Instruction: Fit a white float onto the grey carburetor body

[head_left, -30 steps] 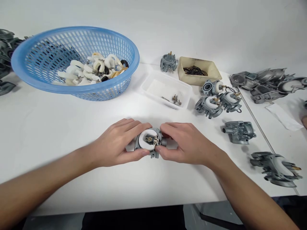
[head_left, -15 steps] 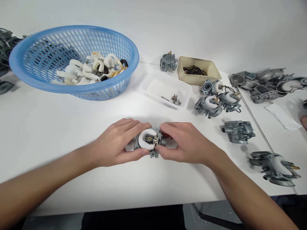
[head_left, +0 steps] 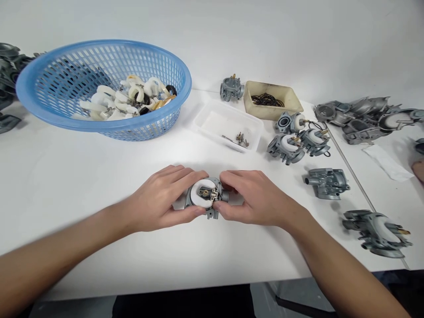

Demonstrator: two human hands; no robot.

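Between my hands, low over the white table, is a grey metal carburetor body [head_left: 210, 213] with its bowl side facing up. A white C-shaped float [head_left: 195, 193] lies in it, curving around the brass jets [head_left: 204, 193] at the centre. My left hand [head_left: 168, 196] grips the left side, thumb at the near edge and fingers along the far edge. My right hand [head_left: 255, 196] is closed on the right side, its thumb and index finger by the float's hinge [head_left: 214, 194]. Whether a small pin sits between those fingertips I cannot tell.
A blue basket [head_left: 102, 123] of white, black and yellowish floats stands back left. Behind my hands are a clear tray [head_left: 212, 117] with small metal parts and a beige box [head_left: 278, 114] of black rings. Several carburetor bodies [head_left: 327, 183] line the right. Part of another person's hand [head_left: 418, 170] shows far right.
The view has shifted slightly. Both hands keep the same hold on the carburetor body, and nothing has been taken up or let go.
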